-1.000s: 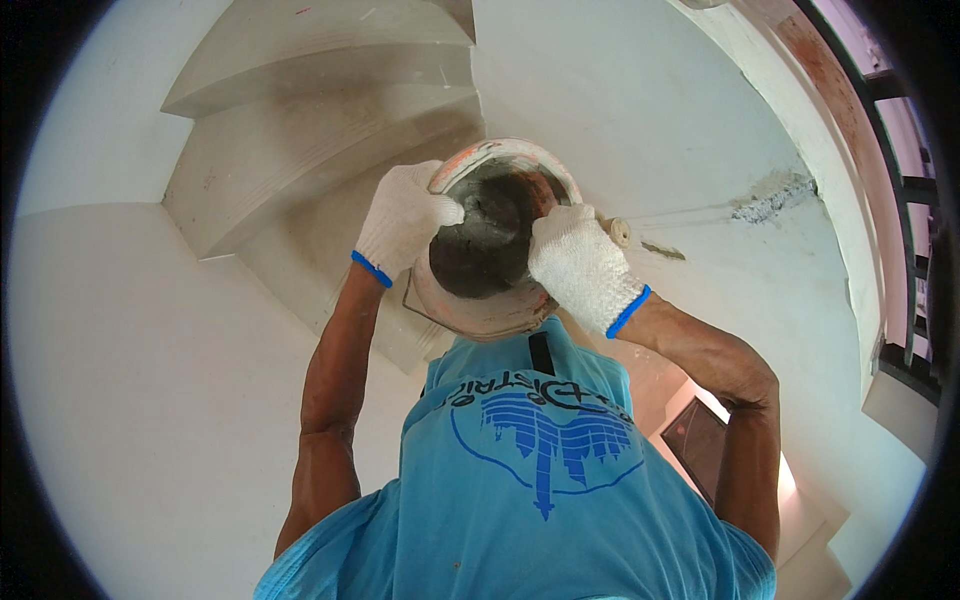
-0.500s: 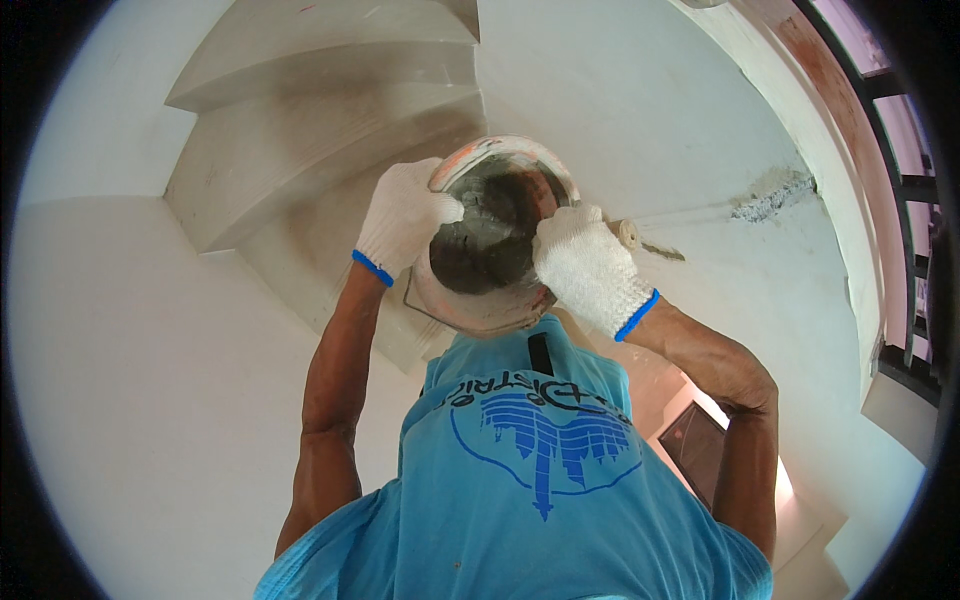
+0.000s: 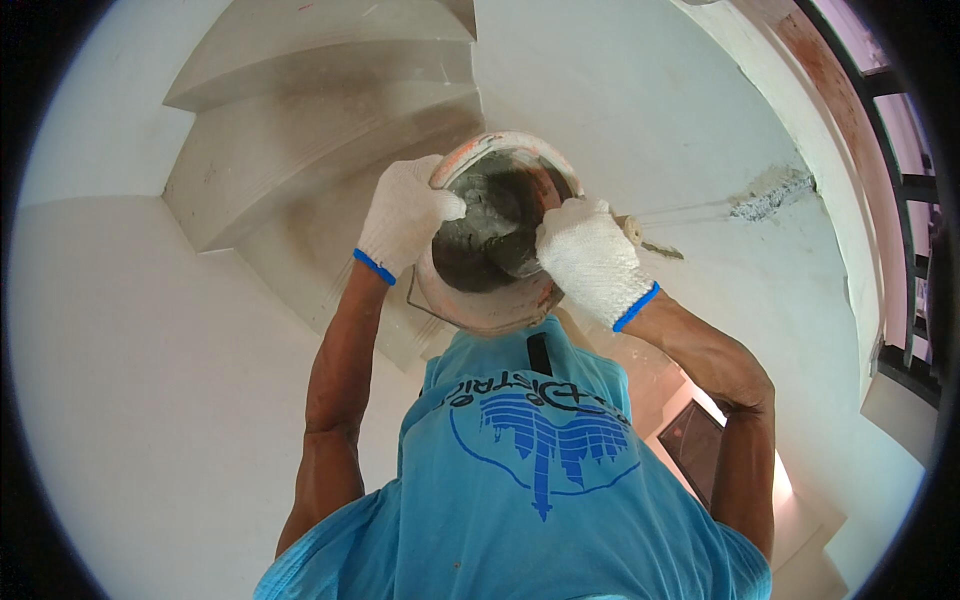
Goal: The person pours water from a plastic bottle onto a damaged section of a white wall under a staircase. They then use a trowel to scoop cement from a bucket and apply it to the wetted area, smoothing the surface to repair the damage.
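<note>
I hold a stained, pale bucket (image 3: pixel 475 305) with orange patches and a wire handle, dark grey wet mix (image 3: pixel 465 190) inside it. My left hand (image 3: pixel 400 215), in a white knitted glove with a blue cuff, is closed on the rim at its left. At the right side, my right hand (image 3: pixel 590 255), gloved alike, is closed round a tool that looks like a trowel; the end of its pale handle (image 3: pixel 631 229) pokes out beyond my fingers, and its mix-coated blade (image 3: pixel 515 250) is down in the bucket.
Curved pale stairs (image 3: pixel 310 140) rise behind the bucket. A white wall (image 3: pixel 130 340) is on the left. At right are a pale surface with a rough grey patch (image 3: pixel 770 205), a black railing (image 3: pixel 918 188) and, lower down, a dark rectangular panel (image 3: pixel 690 450).
My right hand has moved slightly right and up along with the tool, whose blade shows more in the mix. The bucket sits a little higher in view, still held by my left hand.
</note>
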`<action>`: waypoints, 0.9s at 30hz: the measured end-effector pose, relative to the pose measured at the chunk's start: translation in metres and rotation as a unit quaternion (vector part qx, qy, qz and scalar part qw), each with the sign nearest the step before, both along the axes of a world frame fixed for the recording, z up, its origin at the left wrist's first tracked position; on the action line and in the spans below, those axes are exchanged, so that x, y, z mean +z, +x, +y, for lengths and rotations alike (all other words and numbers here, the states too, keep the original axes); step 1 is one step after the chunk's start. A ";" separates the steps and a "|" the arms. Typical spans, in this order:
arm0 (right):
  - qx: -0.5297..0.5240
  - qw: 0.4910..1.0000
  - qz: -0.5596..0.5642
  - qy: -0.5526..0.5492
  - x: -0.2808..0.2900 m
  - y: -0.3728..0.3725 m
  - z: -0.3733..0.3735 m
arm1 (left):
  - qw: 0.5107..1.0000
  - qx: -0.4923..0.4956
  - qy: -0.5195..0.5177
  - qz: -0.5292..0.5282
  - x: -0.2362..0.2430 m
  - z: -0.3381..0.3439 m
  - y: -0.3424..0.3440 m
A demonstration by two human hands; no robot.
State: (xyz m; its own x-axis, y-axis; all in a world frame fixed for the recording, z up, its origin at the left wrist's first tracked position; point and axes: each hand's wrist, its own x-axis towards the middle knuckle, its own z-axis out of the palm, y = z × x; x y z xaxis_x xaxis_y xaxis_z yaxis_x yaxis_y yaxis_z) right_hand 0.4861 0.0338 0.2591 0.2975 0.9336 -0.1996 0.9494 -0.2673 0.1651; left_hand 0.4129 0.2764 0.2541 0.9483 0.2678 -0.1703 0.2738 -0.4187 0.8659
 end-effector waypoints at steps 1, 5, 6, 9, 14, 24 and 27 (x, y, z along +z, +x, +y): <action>-0.011 1.000 0.006 0.000 0.002 0.000 -0.002 | 1.000 0.004 -0.016 -0.001 0.000 -0.001 0.001; -0.006 1.000 0.011 -0.009 0.000 -0.007 0.002 | 1.000 -0.015 0.022 0.008 0.003 -0.001 0.004; -0.003 0.999 0.020 -0.026 0.003 -0.008 0.004 | 1.000 -0.016 0.025 0.003 0.000 -0.002 0.004; -0.002 0.999 0.014 -0.035 0.007 -0.007 0.005 | 0.998 -0.020 0.060 0.005 0.001 -0.004 0.003; 0.004 0.999 0.045 -0.001 0.000 -0.005 0.000 | 0.999 -0.002 0.033 0.004 0.000 -0.006 0.002; -0.073 0.985 0.154 0.026 0.005 0.011 -0.010 | 0.999 0.036 -0.019 0.003 0.000 -0.005 -0.002; -0.156 0.956 0.242 0.054 0.013 0.022 -0.020 | 0.996 0.059 -0.060 0.005 -0.003 -0.003 -0.005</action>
State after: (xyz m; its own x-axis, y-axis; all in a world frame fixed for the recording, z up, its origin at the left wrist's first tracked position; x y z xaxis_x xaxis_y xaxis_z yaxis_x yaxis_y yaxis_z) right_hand 0.5078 0.0139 0.2725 0.4621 0.8372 -0.2927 0.7785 -0.5410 -0.3184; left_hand 0.4078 0.2734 0.2508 0.9094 0.3543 -0.2177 0.3242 -0.2761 0.9048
